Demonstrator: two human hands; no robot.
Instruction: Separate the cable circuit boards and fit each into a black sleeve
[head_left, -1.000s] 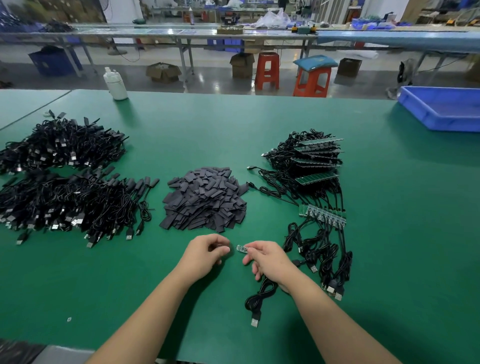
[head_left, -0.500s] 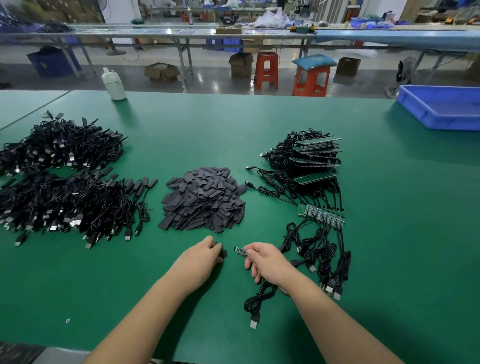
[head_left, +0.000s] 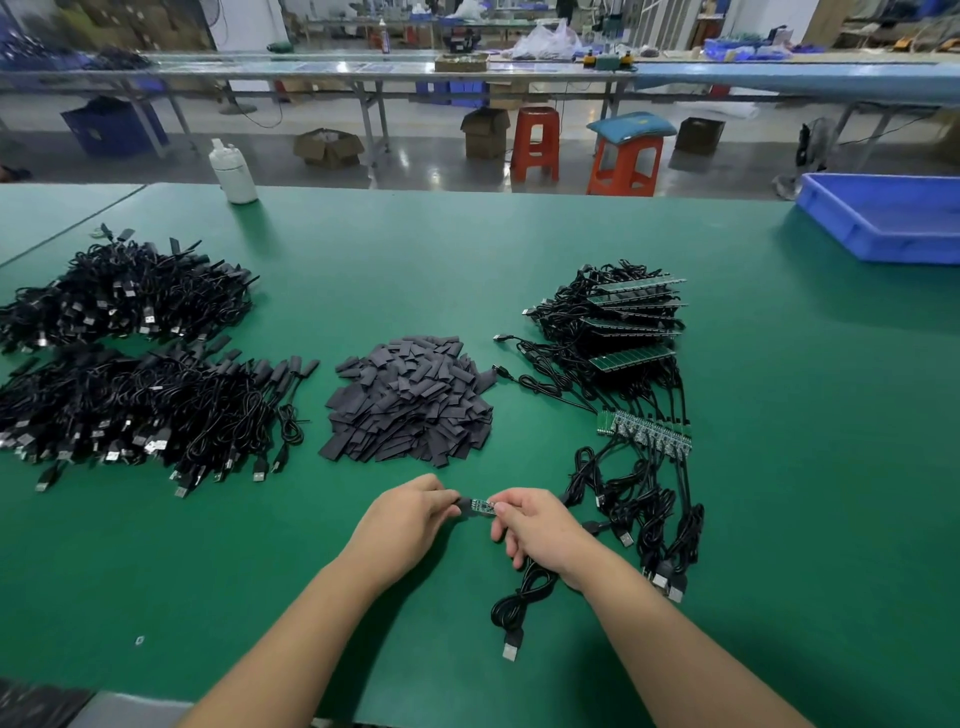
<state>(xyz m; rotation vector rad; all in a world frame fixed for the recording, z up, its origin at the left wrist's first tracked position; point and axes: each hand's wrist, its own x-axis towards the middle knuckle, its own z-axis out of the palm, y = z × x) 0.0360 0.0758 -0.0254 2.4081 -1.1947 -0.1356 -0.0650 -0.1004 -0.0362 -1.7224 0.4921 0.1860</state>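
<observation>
My right hand (head_left: 535, 530) pinches a small green circuit board (head_left: 483, 505) whose black cable (head_left: 519, 603) trails under the wrist to a USB plug near the table's front. My left hand (head_left: 405, 519) pinches a black sleeve (head_left: 464, 507), and the sleeve's mouth meets the board's left end. A heap of loose black sleeves (head_left: 410, 400) lies just behind the hands. To the right, a joined strip of boards (head_left: 647, 428) with cables lies flat, and further strips are stacked (head_left: 623, 322) behind it.
Two big piles of sleeved black cables (head_left: 130, 384) fill the left of the green table (head_left: 779, 519). A blue plastic bin (head_left: 883, 218) stands at the far right. A white bottle (head_left: 234, 169) stands at the back edge. Stools and benches lie beyond.
My hands have come together: the sleeve in my left hand now meets the end of the board in my right hand, where a gap lay between them a second ago.
</observation>
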